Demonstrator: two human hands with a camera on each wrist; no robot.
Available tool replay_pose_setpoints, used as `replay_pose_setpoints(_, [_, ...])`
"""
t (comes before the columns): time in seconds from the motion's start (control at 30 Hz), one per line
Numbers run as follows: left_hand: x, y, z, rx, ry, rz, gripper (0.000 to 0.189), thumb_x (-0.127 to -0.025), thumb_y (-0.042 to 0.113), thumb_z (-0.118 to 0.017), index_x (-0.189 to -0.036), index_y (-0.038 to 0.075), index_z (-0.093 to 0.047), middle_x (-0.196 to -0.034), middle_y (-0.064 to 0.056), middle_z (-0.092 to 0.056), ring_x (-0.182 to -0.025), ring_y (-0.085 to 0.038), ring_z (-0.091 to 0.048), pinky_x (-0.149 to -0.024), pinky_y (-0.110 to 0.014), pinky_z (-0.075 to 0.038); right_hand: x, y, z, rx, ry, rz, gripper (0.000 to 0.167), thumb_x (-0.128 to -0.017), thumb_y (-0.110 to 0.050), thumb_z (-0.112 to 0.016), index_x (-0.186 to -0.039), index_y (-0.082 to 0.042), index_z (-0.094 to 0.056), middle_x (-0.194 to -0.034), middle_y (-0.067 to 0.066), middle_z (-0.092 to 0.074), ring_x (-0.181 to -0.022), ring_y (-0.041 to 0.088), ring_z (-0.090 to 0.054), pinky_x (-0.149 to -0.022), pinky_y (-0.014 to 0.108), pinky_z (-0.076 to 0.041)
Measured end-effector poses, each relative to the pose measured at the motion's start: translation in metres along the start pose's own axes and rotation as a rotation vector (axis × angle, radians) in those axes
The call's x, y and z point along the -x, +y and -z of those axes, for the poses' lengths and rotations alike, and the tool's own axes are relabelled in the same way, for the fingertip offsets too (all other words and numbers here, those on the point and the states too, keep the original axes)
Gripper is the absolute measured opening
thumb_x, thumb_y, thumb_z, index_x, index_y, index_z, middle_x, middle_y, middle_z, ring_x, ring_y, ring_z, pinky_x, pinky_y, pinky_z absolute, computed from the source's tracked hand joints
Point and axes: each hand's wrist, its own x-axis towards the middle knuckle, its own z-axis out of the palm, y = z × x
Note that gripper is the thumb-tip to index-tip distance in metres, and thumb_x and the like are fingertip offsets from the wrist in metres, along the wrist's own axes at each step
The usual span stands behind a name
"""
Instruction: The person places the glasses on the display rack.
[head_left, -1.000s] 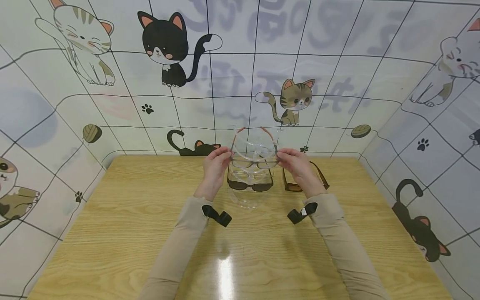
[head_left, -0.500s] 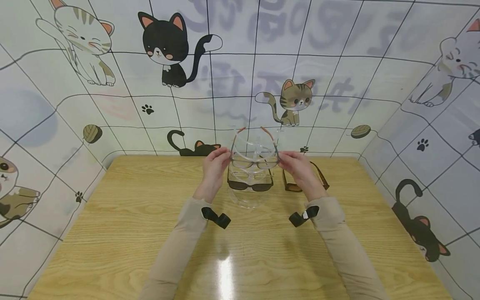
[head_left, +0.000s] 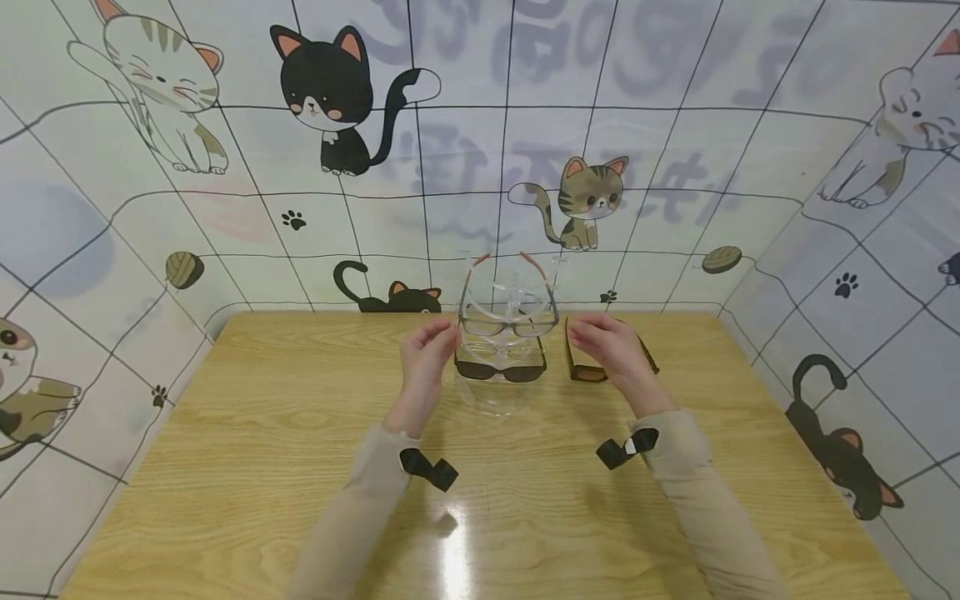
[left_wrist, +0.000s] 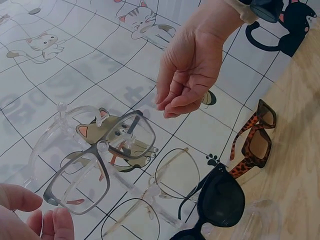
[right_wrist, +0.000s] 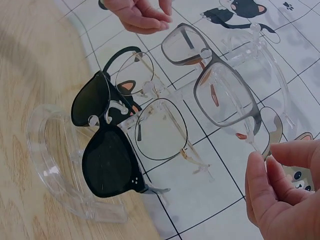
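Note:
A clear display stand (right_wrist: 45,167) bears three pairs of eyewear, one above another. Topmost are grey-framed eyeglasses (head_left: 532,330) with orange-brown temple tips. Thin round wire-rimmed glasses (right_wrist: 162,129) sit in the middle, and black sunglasses (head_left: 520,373) are lowest. My left hand (head_left: 426,358) is just left of the grey eyeglasses, its fingertips close to the frame's end, fingers loosely bent and holding nothing. To their right, with a gap, hovers my right hand (head_left: 611,350), also holding nothing. It partly covers brown tortoiseshell sunglasses (left_wrist: 257,142) lying on the table.
The stand and tortoiseshell sunglasses are on a wooden table (head_left: 300,467), near its back edge. A white wall sheet (head_left: 465,150) printed with cartoon cats and a grid rises behind and at both sides. Each wrist wears a black camera strap.
Both hands have let go of the grey eyeglasses and drawn back, the right one outward and down, the left one slightly down. The eyeglasses stay on the stand.

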Motion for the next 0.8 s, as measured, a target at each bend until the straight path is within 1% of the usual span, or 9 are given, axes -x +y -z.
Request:
replay_pose_setpoints(0.2, [0.012, -0.007, 0.002, -0.038, -0.024, -0.011, 0.011, -0.084, -0.006, -0.062, -0.086, 0.004, -0.062, -0.084, -0.001, -0.061, -0.074, -0.01, -0.062, -0.074, -0.02, -0.054, 0.006, 0.003, 0.009, -0.001, -0.006, 0.009, 0.022, -0.093, -0.003, -0.056, -0.111, 0.006, -0.049, -0.09, 0.001, -0.062, -0.08, 0.007, -0.064, -0.078, 0.019, -0.053])
replay_pose_setpoints(0.4, [0.023, -0.016, -0.001, -0.078, -0.049, -0.035, 0.012, -0.082, -0.008, -0.063, -0.085, 0.004, -0.061, -0.083, -0.003, -0.062, -0.073, -0.012, -0.061, -0.072, -0.022, -0.055, 0.013, 0.009, 0.017, 0.06, -0.028, 0.034, 0.011, -0.093, -0.005, -0.057, -0.102, -0.001, -0.053, -0.089, 0.0, -0.06, -0.082, 0.009, -0.063, -0.079, 0.02, -0.053])
replay_pose_setpoints(0.53, [0.029, -0.022, -0.004, -0.093, -0.081, -0.05, 0.012, -0.082, -0.01, -0.062, -0.088, 0.001, -0.061, -0.083, -0.002, -0.061, -0.072, -0.011, -0.062, -0.07, -0.021, -0.055, 0.017, 0.013, 0.02, 0.062, -0.034, 0.037, 0.006, -0.092, -0.005, -0.059, -0.097, -0.003, -0.057, -0.088, -0.001, -0.061, -0.081, 0.009, -0.063, -0.079, 0.021, -0.053])
replay_pose_setpoints(0.63, [0.031, -0.026, -0.007, -0.105, -0.107, -0.063, 0.011, -0.081, -0.01, -0.062, -0.089, -0.004, -0.061, -0.083, -0.004, -0.061, -0.07, -0.01, -0.062, -0.068, -0.021, -0.054, 0.021, 0.015, 0.024, 0.061, -0.031, 0.034, 0.007, -0.092, -0.006, -0.059, -0.098, -0.003, -0.058, -0.087, -0.001, -0.061, -0.08, 0.008, -0.063, -0.079, 0.021, -0.053])
replay_pose_setpoints(0.8, [0.037, -0.034, -0.012, -0.115, -0.15, -0.064, 0.012, -0.081, -0.01, -0.062, -0.093, -0.011, -0.06, -0.082, -0.005, -0.063, -0.068, -0.009, -0.061, -0.068, -0.021, -0.054, 0.027, 0.017, 0.031, 0.061, -0.022, 0.032, 0.007, -0.092, -0.006, -0.059, -0.099, -0.004, -0.058, -0.089, -0.001, -0.062, -0.082, 0.009, -0.064, -0.081, 0.023, -0.053])
